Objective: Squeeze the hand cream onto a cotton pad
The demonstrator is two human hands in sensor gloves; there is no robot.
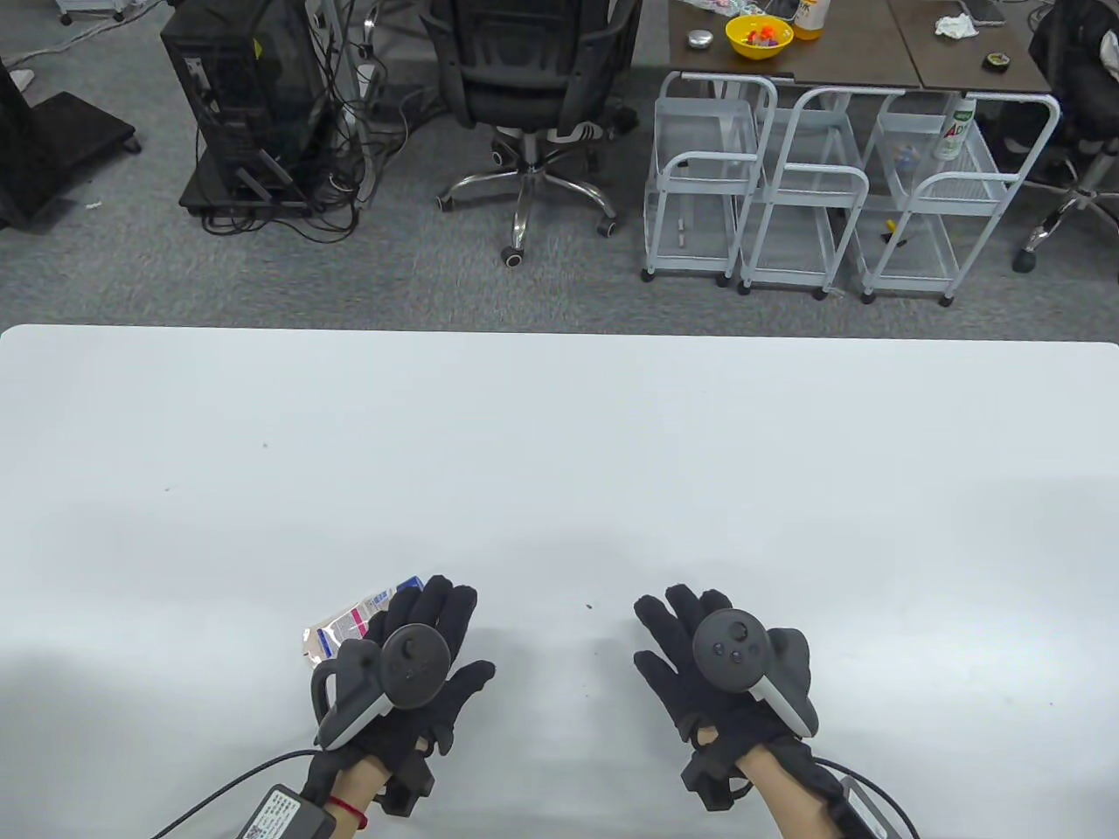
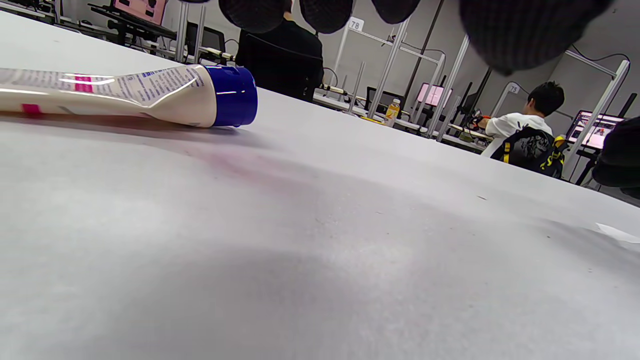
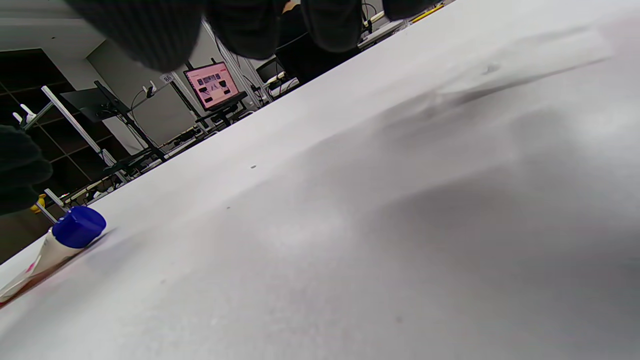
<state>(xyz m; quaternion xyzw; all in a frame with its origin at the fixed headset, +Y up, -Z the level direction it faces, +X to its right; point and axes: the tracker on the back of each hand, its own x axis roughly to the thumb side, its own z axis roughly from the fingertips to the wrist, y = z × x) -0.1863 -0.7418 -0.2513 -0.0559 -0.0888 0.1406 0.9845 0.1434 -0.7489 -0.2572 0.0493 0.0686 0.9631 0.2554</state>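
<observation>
Hovering over the white desk (image 1: 559,419), both gloved hands, neither gripping anything.

Lying flat at near left: hand cream tube (image 2: 110,95), blue cap (image 2: 232,96) on and pointing far-right, partly hidden under left hand (image 1: 411,673) in table view. Fingers spread and apart on left hand, above the tube, not touching it in the wrist view. Right hand (image 1: 726,664) likewise spread, well apart to the right. Possible cotton pad (image 2: 617,233) at right edge of left wrist view; cannot tell.

Even overhead light leaves my table (image 1: 559,454) bright with soft grey shadows beneath my hands, a glare streak runs along the cream tube (image 2: 125,92), my fingertips (image 2: 520,30) blur at both wrist views' top edges, and the table view bows straight lines outward.
</observation>
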